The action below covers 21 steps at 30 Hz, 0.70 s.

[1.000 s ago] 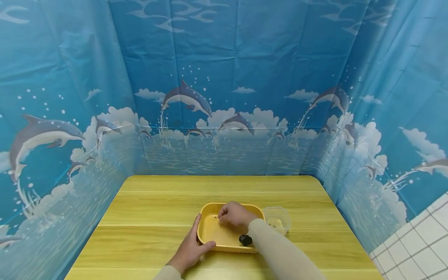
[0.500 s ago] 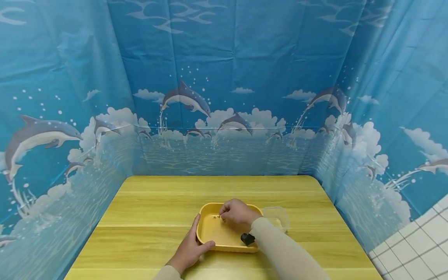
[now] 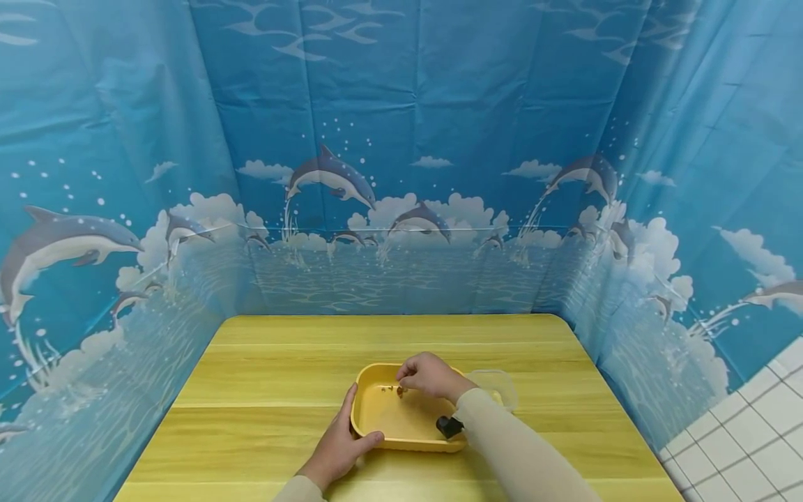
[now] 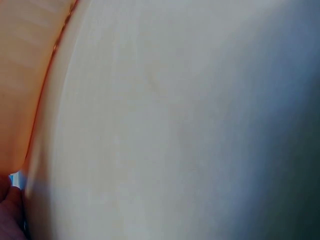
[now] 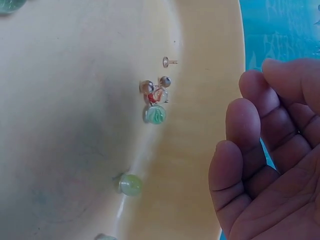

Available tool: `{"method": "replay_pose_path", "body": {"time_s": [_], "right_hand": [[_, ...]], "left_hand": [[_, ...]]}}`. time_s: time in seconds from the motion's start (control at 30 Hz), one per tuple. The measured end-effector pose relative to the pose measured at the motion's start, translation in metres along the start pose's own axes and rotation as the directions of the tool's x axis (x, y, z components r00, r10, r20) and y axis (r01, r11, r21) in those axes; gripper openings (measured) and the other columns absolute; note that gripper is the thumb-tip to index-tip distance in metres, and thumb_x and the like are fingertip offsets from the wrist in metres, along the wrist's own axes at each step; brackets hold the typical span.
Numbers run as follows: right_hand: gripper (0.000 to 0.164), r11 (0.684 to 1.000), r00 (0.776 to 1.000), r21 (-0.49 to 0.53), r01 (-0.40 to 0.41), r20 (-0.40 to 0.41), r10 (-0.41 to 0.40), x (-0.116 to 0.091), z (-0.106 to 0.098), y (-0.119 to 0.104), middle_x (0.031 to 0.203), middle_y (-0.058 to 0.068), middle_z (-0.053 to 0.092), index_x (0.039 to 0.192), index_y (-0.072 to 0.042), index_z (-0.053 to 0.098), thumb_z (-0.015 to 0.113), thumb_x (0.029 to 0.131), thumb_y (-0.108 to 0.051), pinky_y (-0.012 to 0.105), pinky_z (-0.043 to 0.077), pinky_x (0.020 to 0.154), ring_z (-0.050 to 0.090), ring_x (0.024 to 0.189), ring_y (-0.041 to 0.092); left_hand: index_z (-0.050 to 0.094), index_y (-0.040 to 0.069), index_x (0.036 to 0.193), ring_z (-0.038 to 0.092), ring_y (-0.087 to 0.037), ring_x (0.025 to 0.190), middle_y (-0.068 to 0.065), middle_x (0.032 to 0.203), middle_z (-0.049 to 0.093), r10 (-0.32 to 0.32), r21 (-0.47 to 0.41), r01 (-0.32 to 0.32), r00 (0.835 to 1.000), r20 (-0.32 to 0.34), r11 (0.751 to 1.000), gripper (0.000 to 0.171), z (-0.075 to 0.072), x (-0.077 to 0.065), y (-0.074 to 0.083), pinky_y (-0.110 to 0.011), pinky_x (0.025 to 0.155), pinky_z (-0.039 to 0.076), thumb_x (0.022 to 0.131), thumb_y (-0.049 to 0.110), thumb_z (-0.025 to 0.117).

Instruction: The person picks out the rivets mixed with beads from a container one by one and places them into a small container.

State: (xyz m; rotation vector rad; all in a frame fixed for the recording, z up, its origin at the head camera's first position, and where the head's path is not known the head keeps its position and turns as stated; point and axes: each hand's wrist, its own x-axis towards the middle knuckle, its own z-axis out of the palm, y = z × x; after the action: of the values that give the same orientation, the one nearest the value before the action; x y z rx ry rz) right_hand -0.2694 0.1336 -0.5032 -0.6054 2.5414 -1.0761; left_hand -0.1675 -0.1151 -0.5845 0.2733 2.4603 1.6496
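A yellow plastic tray (image 3: 392,420) stands on the table. My left hand (image 3: 339,446) holds its near left corner, thumb along the front wall, fingers on the left side. My right hand (image 3: 429,374) hovers above the tray's far side. In the right wrist view its thumb tip meets the index fingertip; anything between them is hidden. On the tray floor lie a green-swirl marble (image 5: 156,114), a red-swirl marble (image 5: 159,95), a pale green marble (image 5: 131,185), small metal balls (image 5: 165,81) and a small metal pin (image 5: 169,62).
A clear plastic container (image 3: 509,390) stands right of the tray, partly behind the right sleeve (image 3: 514,446). A black device (image 3: 448,427) sits by the right wrist. The wooden table (image 3: 282,376) is bordered by a dolphin-print curtain (image 3: 401,139).
My right hand has shifted slightly up and right, uncovering more small pieces at the tray's far side. My left hand keeps its hold on the tray.
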Motion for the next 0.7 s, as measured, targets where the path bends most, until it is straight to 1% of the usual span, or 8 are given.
{"method": "replay_pose_path", "body": {"time_s": [0.23, 0.37, 0.53, 0.6, 0.7], "right_hand": [[0.017, 1.0, 1.0, 0.027, 0.014, -0.004, -0.014, -0.007, -0.008, -0.005, 0.099, -0.004, 0.076, 0.109, -0.007, 0.08, 0.074, 0.099, -0.018, 0.033, 0.052, 0.072, 0.06, 0.083, 0.015], [0.019, 0.998, 1.0, 0.058, 0.008, -0.003, -0.008, -0.011, -0.013, -0.007, 0.103, -0.001, 0.077, 0.113, -0.006, 0.079, 0.073, 0.1, -0.019, 0.033, 0.054, 0.069, 0.062, 0.083, 0.016], [0.02, 0.998, 1.0, 0.057, 0.007, -0.006, -0.007, -0.014, -0.019, -0.009, 0.108, -0.002, 0.077, 0.116, -0.007, 0.079, 0.071, 0.102, -0.02, 0.036, 0.057, 0.076, 0.065, 0.089, 0.014], [0.02, 0.998, 1.0, 0.055, 0.005, -0.01, -0.004, -0.016, -0.022, -0.01, 0.107, -0.002, 0.077, 0.116, -0.008, 0.079, 0.07, 0.102, -0.02, 0.035, 0.056, 0.075, 0.063, 0.082, 0.013], [0.021, 0.998, 1.0, 0.062, -0.004, -0.015, 0.005, -0.019, -0.026, -0.011, 0.106, 0.0, 0.077, 0.117, -0.008, 0.078, 0.069, 0.103, -0.02, 0.032, 0.049, 0.061, 0.052, 0.064, 0.013]], "left_hand": [[0.0, 0.019, 0.171, 0.056, -0.035, 0.141, -0.029, 0.171, 0.024, 0.001, 0.025, -0.001, 1.0, -0.01, 1.0, 0.116, 0.0, 0.0, 0.0, -0.044, 0.113, 0.049, 0.093, 0.046, 0.081], [0.001, 0.017, 0.171, 0.057, -0.035, 0.14, -0.029, 0.17, 0.025, 0.005, 0.012, -0.005, 1.0, -0.014, 1.0, 0.116, -0.001, -0.001, 0.004, -0.044, 0.113, 0.049, 0.093, 0.042, 0.082], [0.0, 0.018, 0.171, 0.06, -0.033, 0.137, -0.03, 0.17, 0.026, 0.014, -0.023, -0.014, 1.0, -0.006, 1.0, 0.116, -0.001, -0.002, 0.004, -0.043, 0.111, 0.05, 0.093, 0.039, 0.082], [0.0, 0.019, 0.171, 0.061, -0.032, 0.136, -0.03, 0.169, 0.027, 0.013, -0.023, -0.013, 1.0, -0.005, 1.0, 0.116, -0.001, -0.001, 0.003, -0.042, 0.111, 0.051, 0.093, 0.04, 0.082], [0.001, 0.018, 0.171, 0.06, -0.032, 0.136, -0.029, 0.169, 0.028, 0.011, -0.007, -0.012, 1.0, -0.01, 1.0, 0.116, -0.001, -0.001, 0.002, -0.042, 0.111, 0.05, 0.092, 0.042, 0.082]]}}
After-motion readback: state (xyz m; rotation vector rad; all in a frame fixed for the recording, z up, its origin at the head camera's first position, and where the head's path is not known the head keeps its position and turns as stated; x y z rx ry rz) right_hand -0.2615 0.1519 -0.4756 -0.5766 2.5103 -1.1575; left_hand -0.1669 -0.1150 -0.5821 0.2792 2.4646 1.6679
